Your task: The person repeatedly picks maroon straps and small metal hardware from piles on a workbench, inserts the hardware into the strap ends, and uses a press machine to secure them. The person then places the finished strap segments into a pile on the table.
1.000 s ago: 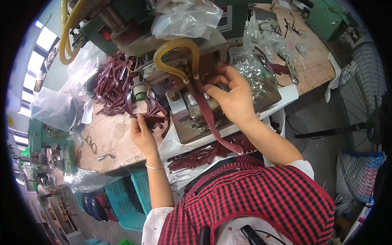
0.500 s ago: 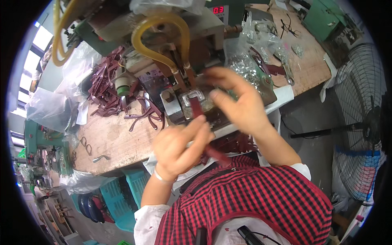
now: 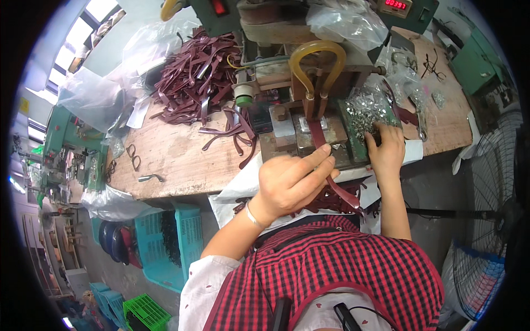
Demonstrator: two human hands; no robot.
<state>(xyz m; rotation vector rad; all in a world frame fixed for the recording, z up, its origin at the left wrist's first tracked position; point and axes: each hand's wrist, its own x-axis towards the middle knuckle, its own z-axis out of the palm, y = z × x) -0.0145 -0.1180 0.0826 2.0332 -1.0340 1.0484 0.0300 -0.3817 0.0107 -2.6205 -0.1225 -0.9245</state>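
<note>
A maroon spectacle temple (image 3: 343,196) is pinched between the thumb and fingers of my left hand (image 3: 295,179). Its far end lies on the small metal block under the head of a bench press (image 3: 314,107); whether the head touches it I cannot tell. The near end sticks out toward my apron. My right hand (image 3: 387,149) is at a heap of small silvery metal pieces (image 3: 359,113) in a green tray (image 3: 354,144) right of the press. Its fingertips dip into the pieces, and whether they grip one is hidden.
More maroon temples (image 3: 196,83) are piled on the wooden table (image 3: 182,171), left of the press. Others lie on the cloth by my lap. A looped yellow hose (image 3: 317,49) stands over the press head. A black fan (image 3: 491,215) is at the right, turquoise crates (image 3: 190,234) at lower left.
My right hand has gone from beside the press block to the tray of metal pieces. My left hand keeps hold of the temple. The whole view has shifted, so the scene appears farther right.
</note>
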